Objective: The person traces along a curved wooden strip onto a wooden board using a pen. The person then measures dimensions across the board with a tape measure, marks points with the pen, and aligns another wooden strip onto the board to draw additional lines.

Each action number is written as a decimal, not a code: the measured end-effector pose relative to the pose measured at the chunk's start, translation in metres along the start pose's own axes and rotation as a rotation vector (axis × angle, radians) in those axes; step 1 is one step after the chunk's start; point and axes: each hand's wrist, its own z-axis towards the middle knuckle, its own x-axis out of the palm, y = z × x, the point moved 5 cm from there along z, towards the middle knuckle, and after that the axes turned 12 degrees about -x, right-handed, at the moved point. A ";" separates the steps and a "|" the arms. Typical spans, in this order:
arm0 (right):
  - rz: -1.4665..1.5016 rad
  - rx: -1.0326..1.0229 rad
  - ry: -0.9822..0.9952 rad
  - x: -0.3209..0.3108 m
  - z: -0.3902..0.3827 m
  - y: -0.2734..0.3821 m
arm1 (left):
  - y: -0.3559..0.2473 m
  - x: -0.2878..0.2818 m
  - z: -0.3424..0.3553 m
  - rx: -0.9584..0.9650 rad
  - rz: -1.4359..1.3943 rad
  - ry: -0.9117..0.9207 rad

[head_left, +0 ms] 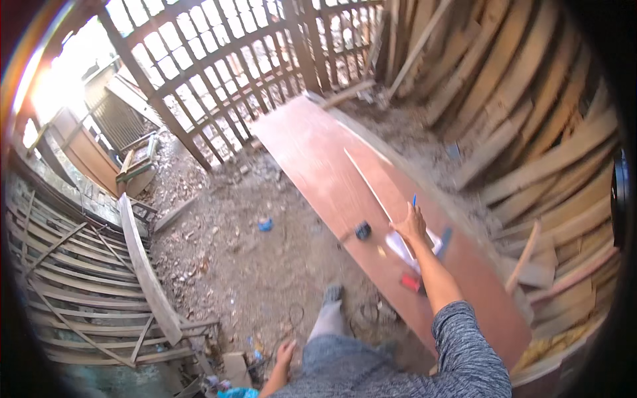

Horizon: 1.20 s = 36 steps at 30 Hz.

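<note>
A long reddish-brown plywood sheet (302, 156) stretches diagonally in front of me, from the far fence to my right side. Over it reaches my right hand (411, 225), fingers closed around a thin blue pen (415, 199) that points up. A narrow, pale-edged strip (368, 182) runs along the sheet to this hand. White paper (399, 247) lies partly under my wrist. Close by are a dark, rounded tape measure (363, 230) and a red object (411, 283), blurred. My left hand (286, 351) hangs low beside my leg, fingers curled; whether they hold anything is unclear.
Stacked boards (491, 86) lean along the right side. A slatted wooden fence (232, 60) closes the far side. Wooden slats (86, 292) and a curved plank (142, 265) stand at the left. A blue scrap (265, 225) lies on the dirt floor (225, 259).
</note>
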 end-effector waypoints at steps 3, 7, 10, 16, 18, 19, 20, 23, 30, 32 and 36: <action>0.018 -0.105 0.050 0.023 0.106 0.057 | 0.038 -0.067 -0.027 -0.496 -0.430 0.067; 0.025 -0.219 0.140 0.082 0.186 0.104 | 0.001 -0.116 -0.008 -0.596 -0.591 0.027; -0.080 -0.242 0.110 0.109 0.214 0.049 | -0.051 -0.126 0.039 -0.549 -0.594 0.066; 0.102 -0.230 -0.077 0.104 0.219 0.059 | -0.137 -0.138 0.116 -0.284 -0.401 0.076; 0.078 -0.136 -0.110 0.094 0.191 0.023 | -0.185 -0.123 0.144 -0.198 -0.325 0.103; 0.074 -0.082 -0.140 0.090 0.173 0.009 | -0.199 -0.124 0.163 -0.149 -0.328 0.123; 0.055 -0.048 -0.141 0.089 0.147 -0.013 | -0.208 -0.120 0.166 -0.160 -0.298 0.146; -0.004 0.194 -0.158 0.083 0.093 -0.061 | -0.256 -0.111 0.169 -0.081 -0.266 0.178; 0.487 0.213 -0.368 0.047 0.004 -0.037 | -0.235 -0.133 0.184 -0.131 0.088 0.214; 0.503 0.222 -0.497 0.032 -0.060 -0.023 | -0.227 -0.140 0.195 -0.159 0.168 0.232; 0.317 0.251 -0.606 0.057 -0.255 0.035 | -0.215 -0.137 0.213 -0.209 0.433 0.323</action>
